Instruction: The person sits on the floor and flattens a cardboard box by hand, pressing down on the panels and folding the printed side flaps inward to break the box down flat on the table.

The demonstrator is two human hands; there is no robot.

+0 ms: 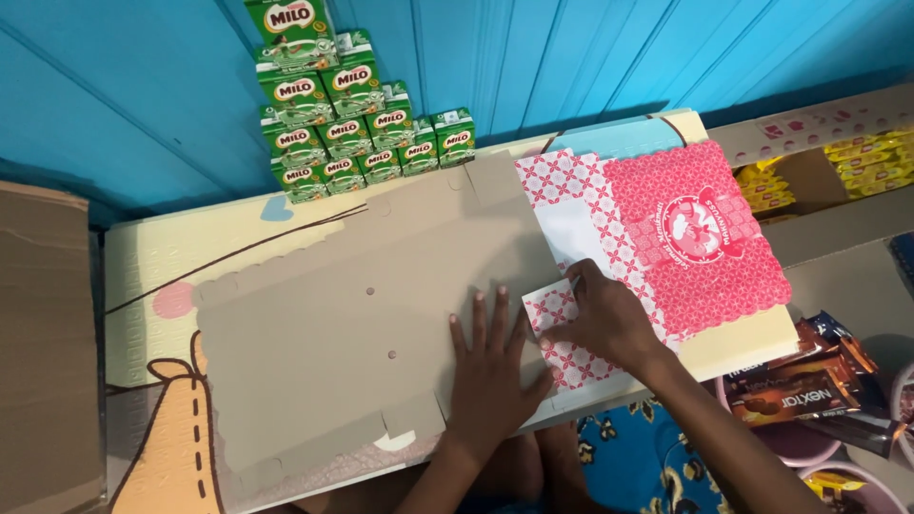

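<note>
The left hand (pixel 490 371) lies flat, open, on grey cardboard (pixel 343 333). The right hand (pixel 605 319) pinches a flap of the unfolded red-patterned box (pixel 700 238). A cardboard tray (pixel 828 190) holds yellow packets (pixel 871 157).

Two bare forearms enter from bottom edge, no sleeves in view. Left hand (pixel 490 366): bare, no ring, no watch, no glove; fingers slim, nails short. Right hand (pixel 609 319): bare too, wrist plain, no band or bracelet. Below arms, near bottom edge, blue garment (pixel 638 457) with yellow and dark floral print, covering lap. Rest of body out of frame; upper clothing cannot be told.
</note>
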